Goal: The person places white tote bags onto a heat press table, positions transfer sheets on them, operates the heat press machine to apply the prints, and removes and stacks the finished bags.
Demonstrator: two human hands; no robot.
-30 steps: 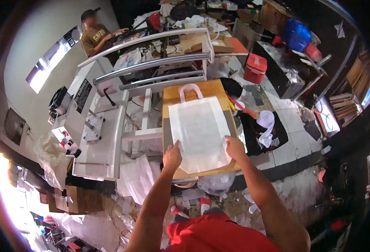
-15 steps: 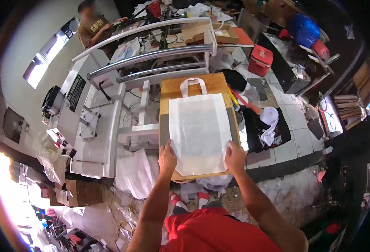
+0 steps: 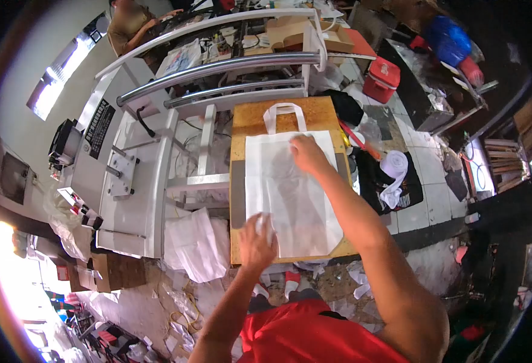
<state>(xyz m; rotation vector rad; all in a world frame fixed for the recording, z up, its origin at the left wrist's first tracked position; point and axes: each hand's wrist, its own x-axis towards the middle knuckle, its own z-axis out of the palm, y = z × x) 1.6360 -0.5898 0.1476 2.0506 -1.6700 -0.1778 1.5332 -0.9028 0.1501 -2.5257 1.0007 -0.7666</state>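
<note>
A flat white tote bag [image 3: 299, 206] with a looped handle [image 3: 284, 110] lies on a wooden board [image 3: 314, 109], handle pointing away from me. My right hand [image 3: 309, 156] is at the bag's upper part, just below the handle. Its fingers are bent together on the fabric, the tips partly hidden, and faint creases run beside them. My left hand [image 3: 259, 243] rests over the bag's lower left edge with its fingers spread. Dark grey pad edges [image 3: 238, 193] show beside the bag.
A white press-like machine [image 3: 130, 199] with metal rails [image 3: 217, 71] stands left and behind. More white fabric [image 3: 197, 245] hangs below left. At right are a white roll [image 3: 394, 164] on black cloth and a red cooler [image 3: 381, 80]. A person [image 3: 134, 30] sits at the far left.
My right hand has moved from the bag's lower right edge up to near its top. My left hand has shifted slightly right and down, onto the fabric. The view has shifted slightly.
</note>
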